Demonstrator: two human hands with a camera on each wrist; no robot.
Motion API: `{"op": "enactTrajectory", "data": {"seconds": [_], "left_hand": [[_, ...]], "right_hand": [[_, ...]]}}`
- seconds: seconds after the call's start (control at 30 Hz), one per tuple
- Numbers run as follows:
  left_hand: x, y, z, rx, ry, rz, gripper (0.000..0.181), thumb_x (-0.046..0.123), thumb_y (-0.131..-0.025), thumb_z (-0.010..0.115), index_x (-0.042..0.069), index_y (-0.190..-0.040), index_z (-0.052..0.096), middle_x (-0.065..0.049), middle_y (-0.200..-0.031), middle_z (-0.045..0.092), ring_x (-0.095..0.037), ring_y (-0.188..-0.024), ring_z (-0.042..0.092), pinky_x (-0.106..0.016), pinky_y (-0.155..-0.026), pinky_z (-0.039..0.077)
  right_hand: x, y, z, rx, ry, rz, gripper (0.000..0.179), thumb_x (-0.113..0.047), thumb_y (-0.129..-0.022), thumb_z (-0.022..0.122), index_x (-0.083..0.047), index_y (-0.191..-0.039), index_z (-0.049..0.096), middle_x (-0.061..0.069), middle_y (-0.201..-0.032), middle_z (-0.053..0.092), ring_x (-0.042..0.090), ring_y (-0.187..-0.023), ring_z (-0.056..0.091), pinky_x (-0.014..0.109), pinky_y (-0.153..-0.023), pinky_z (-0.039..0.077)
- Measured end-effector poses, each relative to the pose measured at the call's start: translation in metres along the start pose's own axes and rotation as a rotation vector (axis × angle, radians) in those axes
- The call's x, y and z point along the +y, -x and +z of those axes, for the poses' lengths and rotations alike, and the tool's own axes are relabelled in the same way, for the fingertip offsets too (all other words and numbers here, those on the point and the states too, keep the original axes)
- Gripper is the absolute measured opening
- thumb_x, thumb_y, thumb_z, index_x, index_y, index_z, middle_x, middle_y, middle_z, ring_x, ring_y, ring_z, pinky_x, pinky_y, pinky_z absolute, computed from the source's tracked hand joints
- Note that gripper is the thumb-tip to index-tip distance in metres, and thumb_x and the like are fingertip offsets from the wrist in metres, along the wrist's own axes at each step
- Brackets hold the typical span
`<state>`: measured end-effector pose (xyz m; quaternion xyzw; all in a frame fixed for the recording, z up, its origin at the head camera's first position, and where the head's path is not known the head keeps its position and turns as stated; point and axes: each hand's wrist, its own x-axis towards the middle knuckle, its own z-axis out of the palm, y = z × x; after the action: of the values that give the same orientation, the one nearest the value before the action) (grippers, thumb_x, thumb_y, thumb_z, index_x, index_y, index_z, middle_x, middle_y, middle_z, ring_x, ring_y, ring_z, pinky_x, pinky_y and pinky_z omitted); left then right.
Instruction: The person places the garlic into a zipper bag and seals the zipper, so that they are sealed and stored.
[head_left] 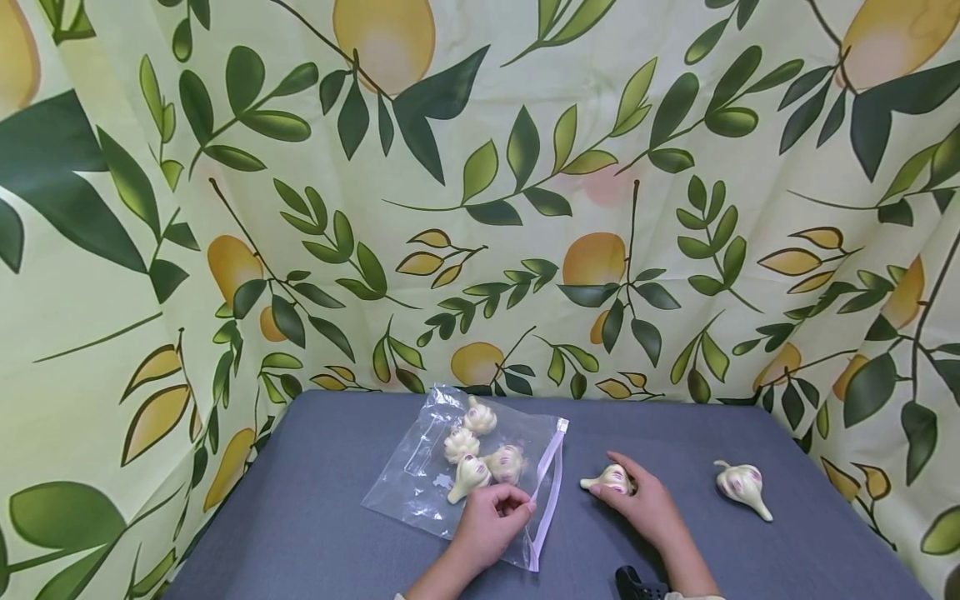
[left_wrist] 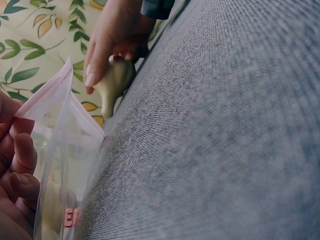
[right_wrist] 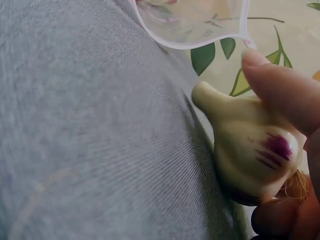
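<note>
A clear zip bag lies on the table with several garlic bulbs inside. At its right end runs a pinkish zip strip, and the left wrist view shows the mouth parted there. My left hand pinches one edge of that mouth between thumb and fingers. To the right of the bag, my right hand grips a garlic bulb, its stem pointing left toward the mouth. In the right wrist view this bulb shows purple streaks and a tuft of roots, close against the grey cloth.
Another garlic bulb lies at the right of the grey table. A curtain printed with leaves and yellow fruit hangs behind the table and along its sides. A black strap is on my right wrist.
</note>
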<state>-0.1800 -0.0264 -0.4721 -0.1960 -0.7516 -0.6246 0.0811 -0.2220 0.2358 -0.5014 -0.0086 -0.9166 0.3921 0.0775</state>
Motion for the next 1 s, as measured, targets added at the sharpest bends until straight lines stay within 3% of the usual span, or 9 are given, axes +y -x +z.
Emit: {"op": "enactTrajectory", "data": {"seconds": [0.17, 0.3, 0.37, 0.57, 0.7, 0.87, 1.0], "left_hand": [[-0.001, 0.0, 0.0, 0.003, -0.002, 0.002, 0.005, -0.002, -0.082, 0.07, -0.007, -0.08, 0.07, -0.023, -0.064, 0.06, 0.003, -0.056, 0.044, -0.011, -0.052, 0.037], [-0.002, 0.0, 0.0, 0.003, -0.003, 0.007, 0.004, -0.002, -0.082, 0.07, -0.006, -0.08, 0.07, -0.023, -0.064, 0.061, 0.004, -0.056, 0.044, -0.011, -0.052, 0.038], [-0.002, 0.0, 0.0, 0.003, -0.005, 0.008, 0.004, -0.002, -0.082, 0.07, -0.006, -0.08, 0.071, -0.023, -0.063, 0.061, 0.004, -0.056, 0.044, -0.011, -0.052, 0.038], [-0.003, 0.0, 0.0, 0.0, -0.003, 0.011, 0.005, -0.002, -0.082, 0.07, -0.006, -0.08, 0.07, -0.022, -0.064, 0.061, 0.004, -0.056, 0.044, -0.011, -0.052, 0.038], [-0.003, 0.0, 0.0, -0.001, -0.002, 0.01, 0.003, -0.005, -0.081, 0.069, -0.004, -0.08, 0.072, -0.023, -0.064, 0.061, 0.004, -0.056, 0.044, -0.011, -0.052, 0.039], [-0.002, 0.0, -0.001, -0.001, -0.004, 0.012, 0.003, -0.005, -0.081, 0.069, -0.004, -0.08, 0.072, -0.023, -0.064, 0.061, 0.004, -0.056, 0.044, -0.012, -0.052, 0.039], [-0.002, 0.0, 0.0, 0.0, -0.011, 0.014, 0.003, -0.003, -0.082, 0.07, -0.005, -0.08, 0.071, -0.022, -0.064, 0.061, 0.004, -0.057, 0.044, -0.012, -0.052, 0.039]], "right_hand": [[-0.001, -0.001, 0.0, -0.006, -0.033, -0.012, 0.062, -0.034, -0.073, 0.086, -0.015, -0.127, 0.062, 0.018, -0.113, 0.066, 0.022, -0.083, 0.061, 0.035, -0.073, 0.049], [-0.003, 0.0, 0.0, -0.038, -0.154, 0.021, 0.06, -0.019, -0.07, 0.088, -0.011, -0.122, 0.06, 0.015, -0.1, 0.062, 0.016, -0.059, 0.057, 0.029, -0.054, 0.05], [-0.004, 0.0, 0.001, -0.055, -0.2, 0.034, 0.06, -0.015, -0.071, 0.088, -0.01, -0.124, 0.059, 0.015, -0.1, 0.061, 0.016, -0.055, 0.056, 0.028, -0.051, 0.05], [-0.009, 0.002, 0.0, -0.098, -0.266, 0.052, 0.047, -0.01, -0.085, 0.07, -0.007, -0.13, 0.056, 0.017, -0.108, 0.061, 0.019, -0.06, 0.059, 0.029, -0.054, 0.05], [-0.011, 0.004, -0.001, -0.106, -0.297, 0.044, 0.048, -0.006, -0.087, 0.06, -0.006, -0.135, 0.053, 0.021, -0.121, 0.057, 0.02, -0.061, 0.06, 0.029, -0.056, 0.05], [-0.011, 0.003, -0.001, -0.122, -0.308, 0.029, 0.057, -0.004, -0.086, 0.064, -0.005, -0.14, 0.049, 0.024, -0.13, 0.053, 0.019, -0.061, 0.059, 0.028, -0.055, 0.049], [-0.009, 0.002, 0.0, -0.116, -0.272, 0.046, 0.061, -0.011, -0.083, 0.073, -0.003, -0.139, 0.049, 0.022, -0.124, 0.058, 0.016, -0.061, 0.059, 0.027, -0.054, 0.049]]}}
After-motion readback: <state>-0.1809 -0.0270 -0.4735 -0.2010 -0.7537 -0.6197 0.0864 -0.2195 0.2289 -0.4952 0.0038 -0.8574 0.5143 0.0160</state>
